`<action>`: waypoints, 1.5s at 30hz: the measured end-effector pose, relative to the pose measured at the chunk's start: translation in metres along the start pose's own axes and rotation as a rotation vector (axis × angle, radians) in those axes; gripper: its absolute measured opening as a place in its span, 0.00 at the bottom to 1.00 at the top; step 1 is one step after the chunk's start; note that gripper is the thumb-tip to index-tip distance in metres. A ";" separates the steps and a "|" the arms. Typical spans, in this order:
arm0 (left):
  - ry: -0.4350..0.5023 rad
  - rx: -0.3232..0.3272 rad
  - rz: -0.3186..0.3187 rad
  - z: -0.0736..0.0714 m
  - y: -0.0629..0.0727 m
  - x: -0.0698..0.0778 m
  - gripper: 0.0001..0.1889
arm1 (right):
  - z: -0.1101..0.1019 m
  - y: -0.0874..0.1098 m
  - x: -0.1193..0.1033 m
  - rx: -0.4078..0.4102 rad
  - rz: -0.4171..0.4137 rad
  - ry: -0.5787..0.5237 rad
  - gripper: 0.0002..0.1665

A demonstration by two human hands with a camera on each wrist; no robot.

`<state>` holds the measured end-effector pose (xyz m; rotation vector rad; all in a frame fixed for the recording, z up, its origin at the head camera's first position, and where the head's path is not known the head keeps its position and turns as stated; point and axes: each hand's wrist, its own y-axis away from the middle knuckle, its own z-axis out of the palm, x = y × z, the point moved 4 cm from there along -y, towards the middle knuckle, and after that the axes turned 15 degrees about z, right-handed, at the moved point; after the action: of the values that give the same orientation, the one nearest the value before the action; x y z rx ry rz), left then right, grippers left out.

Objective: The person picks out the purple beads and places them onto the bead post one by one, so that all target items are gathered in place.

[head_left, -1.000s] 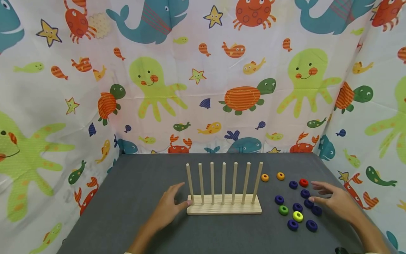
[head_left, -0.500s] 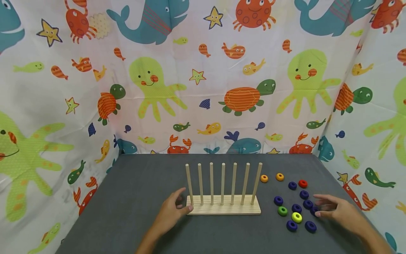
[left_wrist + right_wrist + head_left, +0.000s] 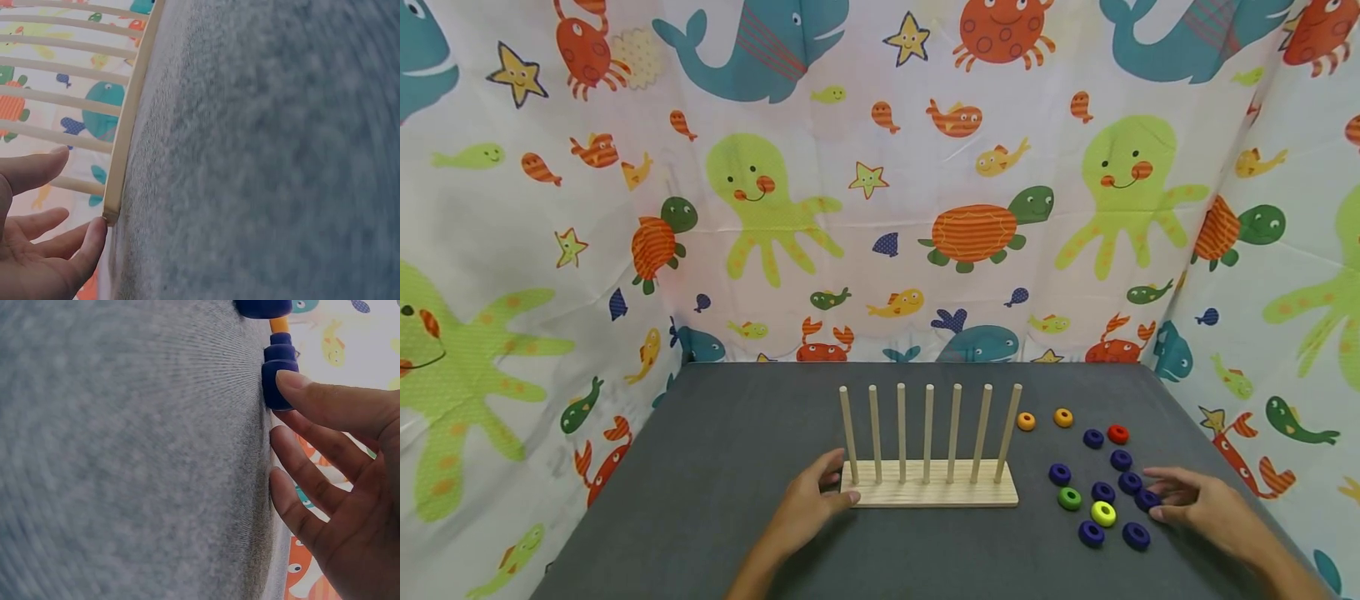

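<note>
A pale wooden rack (image 3: 928,492) with several upright pegs stands mid-table. My left hand (image 3: 808,504) is at its left end, thumb near the front corner and the other fingers behind. In the left wrist view, a fingertip of the left hand (image 3: 37,244) touches the end of the base (image 3: 125,134), with the fingers spread and loosely bent. My right hand (image 3: 1198,508) pinches a dark blue ring (image 3: 1146,500) at the right edge of the scattered rings. In the right wrist view, the thumb lies across this blue ring (image 3: 273,390), an index finger just behind it.
Several more dark blue rings lie to the left of the right hand, with a green ring (image 3: 1070,499), a yellow ring (image 3: 1103,513), a red ring (image 3: 1117,434) and two orange rings (image 3: 1063,417). A patterned curtain (image 3: 887,183) surrounds the grey table (image 3: 715,467).
My right hand has come down and toward me onto the blue ring, its thumb and index closing on it. My left hand has stayed at the rack's left end, shifting slightly.
</note>
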<state>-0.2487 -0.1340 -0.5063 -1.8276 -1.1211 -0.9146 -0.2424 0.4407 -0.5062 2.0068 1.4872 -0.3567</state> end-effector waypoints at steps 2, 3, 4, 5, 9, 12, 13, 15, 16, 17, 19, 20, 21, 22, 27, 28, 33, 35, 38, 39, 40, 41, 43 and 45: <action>-0.012 0.002 -0.005 0.000 0.000 -0.001 0.40 | 0.000 0.000 0.001 0.007 0.006 0.010 0.38; -0.015 0.004 -0.007 0.001 0.000 -0.001 0.40 | 0.000 0.000 0.001 0.012 0.009 0.018 0.37; -0.014 0.006 -0.008 0.001 0.000 -0.002 0.40 | 0.000 0.001 0.001 0.017 0.013 0.025 0.36; -0.013 0.009 -0.010 0.001 0.000 -0.002 0.40 | 0.000 0.001 0.002 0.020 0.014 0.032 0.36; 0.001 0.014 -0.013 0.002 -0.001 -0.003 0.39 | 0.000 0.003 0.002 0.040 0.011 0.060 0.34; 0.015 0.012 -0.016 0.002 0.000 -0.003 0.39 | -0.002 0.006 -0.001 0.054 0.008 0.073 0.33; 0.020 0.011 -0.017 0.002 0.000 -0.003 0.39 | -0.003 0.007 -0.002 0.061 0.005 0.080 0.32; 0.034 0.011 -0.020 0.002 0.000 -0.003 0.39 | -0.004 0.009 -0.005 0.084 0.006 0.086 0.32; 0.041 0.011 -0.021 0.002 0.001 -0.003 0.39 | -0.005 0.009 -0.007 0.096 0.000 0.089 0.31; 0.047 0.012 -0.022 0.002 0.001 -0.003 0.39 | -0.005 0.010 -0.009 0.108 -0.011 0.091 0.31; 0.061 0.015 -0.022 0.002 0.001 -0.003 0.38 | -0.007 0.012 -0.015 0.137 -0.029 0.093 0.30; 0.066 0.018 -0.021 0.002 0.001 -0.003 0.38 | -0.007 0.014 -0.018 0.149 -0.038 0.091 0.30; 0.071 0.023 -0.020 0.002 0.001 -0.003 0.37 | -0.007 0.015 -0.021 0.159 -0.048 0.091 0.29; 0.076 0.028 -0.017 0.002 0.000 -0.003 0.37 | -0.007 0.017 -0.024 0.165 -0.056 0.089 0.29; 0.090 0.055 -0.009 0.002 -0.001 -0.002 0.35 | -0.007 0.026 -0.041 0.205 -0.080 0.054 0.28; 0.093 0.060 -0.010 0.002 -0.001 -0.002 0.34 | -0.006 0.028 -0.044 0.214 -0.085 0.047 0.28; 0.124 0.077 -0.022 0.002 0.001 -0.005 0.34 | -0.004 0.036 -0.066 0.205 -0.109 0.019 0.29; 0.138 0.083 -0.027 0.002 0.002 -0.007 0.34 | -0.003 0.038 -0.075 0.192 -0.120 0.010 0.30; 0.144 0.085 -0.028 0.002 0.002 -0.010 0.35 | -0.002 0.043 -0.088 0.192 -0.146 -0.002 0.29; 0.144 0.085 -0.028 0.002 0.002 -0.010 0.35 | -0.002 0.045 -0.092 0.199 -0.160 -0.002 0.29; 0.139 0.083 -0.028 0.002 0.002 -0.011 0.35 | -0.002 0.047 -0.096 0.209 -0.175 -0.003 0.29; 0.132 0.080 -0.025 0.002 0.002 -0.012 0.35 | -0.002 0.048 -0.100 0.216 -0.189 -0.009 0.28; 0.128 0.072 -0.018 0.002 0.002 -0.013 0.35 | -0.001 0.052 -0.108 0.236 -0.207 -0.012 0.27; 0.136 0.066 -0.012 0.002 0.002 -0.013 0.35 | 0.000 0.056 -0.116 0.249 -0.228 -0.023 0.26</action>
<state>-0.2510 -0.1376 -0.5183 -1.6811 -1.0659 -0.9828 -0.2291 0.3412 -0.4261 2.0131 1.7335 -0.6876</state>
